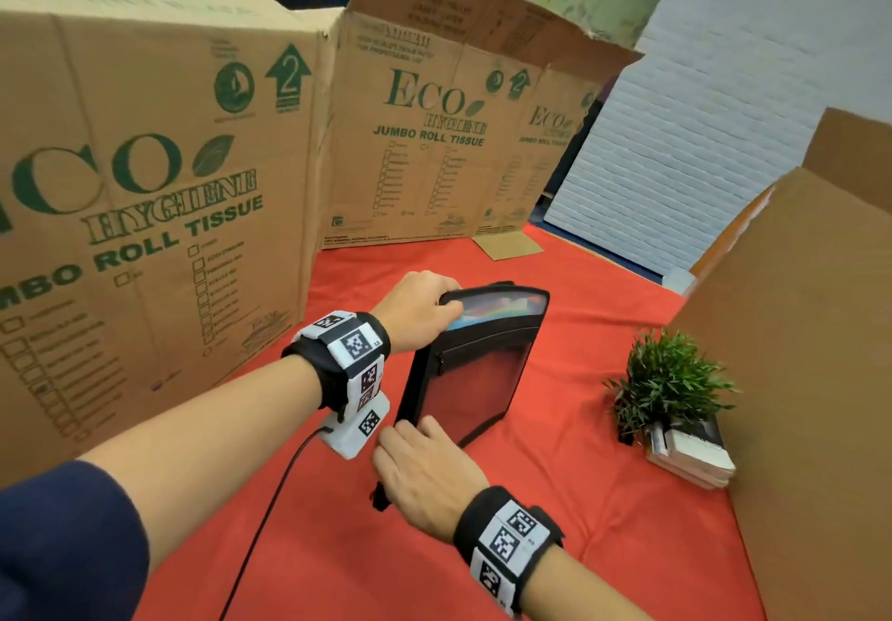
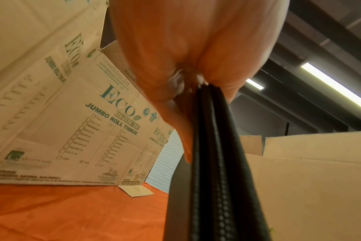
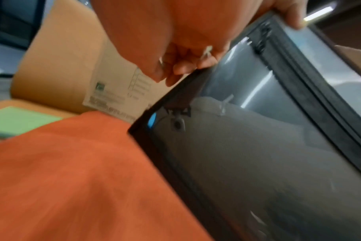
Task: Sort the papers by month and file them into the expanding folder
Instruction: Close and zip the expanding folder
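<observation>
The expanding folder [image 1: 478, 379] is black with a translucent front panel and a zip pocket. It stands tilted on its edge on the red tablecloth [image 1: 555, 548], and coloured papers show through its top flap. My left hand [image 1: 420, 311] grips the folder's upper left corner, and in the left wrist view the left hand [image 2: 185, 65] pinches the stitched black edge of the folder [image 2: 212, 163]. My right hand [image 1: 425, 466] holds the near lower corner, thumb on the front panel. In the right wrist view the right hand [image 3: 175, 48] curls its fingers over the rim of the folder [image 3: 258, 146].
Tall cardboard boxes [image 1: 145, 186] wall the left and back, and another box [image 1: 811, 379] stands on the right. A small potted plant [image 1: 671, 384] sits on stacked books [image 1: 690, 456]. A flat cardboard piece [image 1: 507, 246] lies at the back. A green sheet [image 3: 17, 120] lies beyond the cloth.
</observation>
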`<state>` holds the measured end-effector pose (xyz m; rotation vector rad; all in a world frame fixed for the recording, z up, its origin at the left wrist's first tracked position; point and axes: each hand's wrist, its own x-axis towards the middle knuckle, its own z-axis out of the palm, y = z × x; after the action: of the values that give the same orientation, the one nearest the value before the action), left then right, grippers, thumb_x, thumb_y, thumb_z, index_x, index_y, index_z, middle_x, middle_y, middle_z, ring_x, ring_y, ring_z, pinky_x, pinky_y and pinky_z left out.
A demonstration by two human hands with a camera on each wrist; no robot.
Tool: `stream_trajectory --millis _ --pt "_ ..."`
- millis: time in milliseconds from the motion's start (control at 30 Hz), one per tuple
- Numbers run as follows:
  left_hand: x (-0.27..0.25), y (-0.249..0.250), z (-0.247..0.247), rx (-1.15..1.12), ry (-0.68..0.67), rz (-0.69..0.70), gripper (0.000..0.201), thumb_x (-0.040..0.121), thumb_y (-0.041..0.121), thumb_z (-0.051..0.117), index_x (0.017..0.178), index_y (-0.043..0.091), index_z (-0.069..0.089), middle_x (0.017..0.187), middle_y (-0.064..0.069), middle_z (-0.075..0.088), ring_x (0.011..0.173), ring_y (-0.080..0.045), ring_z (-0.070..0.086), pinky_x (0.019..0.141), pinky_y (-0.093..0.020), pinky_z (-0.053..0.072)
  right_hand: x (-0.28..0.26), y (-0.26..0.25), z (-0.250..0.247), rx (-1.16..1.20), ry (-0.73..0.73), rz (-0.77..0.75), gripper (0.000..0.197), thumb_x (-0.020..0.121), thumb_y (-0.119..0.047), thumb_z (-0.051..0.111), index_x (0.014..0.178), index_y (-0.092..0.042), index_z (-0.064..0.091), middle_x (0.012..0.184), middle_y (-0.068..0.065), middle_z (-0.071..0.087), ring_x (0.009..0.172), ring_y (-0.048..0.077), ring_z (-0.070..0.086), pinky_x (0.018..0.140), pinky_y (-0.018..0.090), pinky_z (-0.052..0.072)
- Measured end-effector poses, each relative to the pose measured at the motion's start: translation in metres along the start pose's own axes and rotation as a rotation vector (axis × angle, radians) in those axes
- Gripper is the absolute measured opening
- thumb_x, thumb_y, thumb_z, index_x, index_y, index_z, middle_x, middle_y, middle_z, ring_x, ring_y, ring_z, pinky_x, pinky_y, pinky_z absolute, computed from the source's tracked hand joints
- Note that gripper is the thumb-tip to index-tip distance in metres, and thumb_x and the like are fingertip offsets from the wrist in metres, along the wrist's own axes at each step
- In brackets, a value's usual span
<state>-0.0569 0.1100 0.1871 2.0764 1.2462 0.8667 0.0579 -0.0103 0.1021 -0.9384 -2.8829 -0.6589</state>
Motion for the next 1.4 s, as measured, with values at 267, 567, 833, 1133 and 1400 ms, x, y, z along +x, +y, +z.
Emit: stream_trajectory --millis 267,567,833,1133,1400 --pt "0.010 0.005 -0.010 0.022 -0.047 -0.032 0.020 0.082 0.008 0.051 0.063 0.003 0.055 0.057 -0.006 0.054 0.052 -0.020 0.043 0.052 -0.031 0.035 0.020 -0.015 0.010 -0.092 -0.286 -0.247 0.014 0.081 -0.031 0.055 0.073 -0.031 0.066 0.081 -0.014 0.056 0.096 0.017 0.041 0.085 0.040 0.034" --pt "0.007 -0.012 -0.015 -0.051 -0.044 -0.036 0.020 0.089 0.022 0.058 0.081 0.007 0.068 0.070 -0.011 0.067 0.059 -0.015 0.053 0.060 -0.032 0.044 0.014 0.005 0.026 -0.145 -0.229 -0.342 0.028 0.089 -0.023 0.046 0.071 -0.030 0.066 0.075 -0.012 0.056 0.088 0.017 0.046 0.100 0.043 0.038" --pt "-0.025 -0.022 -0.027 -0.568 -0.230 -0.213 0.035 0.087 0.034 0.046 0.116 0.036 0.065 0.113 0.009 0.068 0.094 -0.015 0.070 0.086 -0.036 0.053 0.028 0.017 0.031 -0.075 -0.018 -0.292 0.031 0.092 -0.014 0.039 0.068 -0.019 0.058 0.067 -0.003 0.053 0.069 0.020 0.050 0.081 0.038 0.046" --pt "-0.120 -0.090 0.067 -0.366 -0.256 -0.250 0.077 0.060 0.028 0.086 0.128 0.030 0.050 0.129 0.014 0.058 0.117 0.003 0.054 0.098 -0.019 0.046 0.039 0.068 0.026 -0.032 0.124 -0.088 0.016 0.093 -0.025 0.051 0.079 -0.020 0.055 0.077 -0.002 0.051 0.075 0.022 0.050 0.074 0.035 0.037" --pt "-0.066 -0.051 0.111 -0.297 0.228 -0.323 0.031 0.065 0.019 0.044 0.077 0.003 0.067 0.074 -0.010 0.070 0.071 -0.026 0.067 0.057 -0.039 0.051 0.048 0.082 0.023 0.127 0.212 0.119 0.020 0.094 -0.026 0.044 0.084 -0.017 0.059 0.080 -0.002 0.057 0.073 0.021 0.052 0.068 0.032 0.034"
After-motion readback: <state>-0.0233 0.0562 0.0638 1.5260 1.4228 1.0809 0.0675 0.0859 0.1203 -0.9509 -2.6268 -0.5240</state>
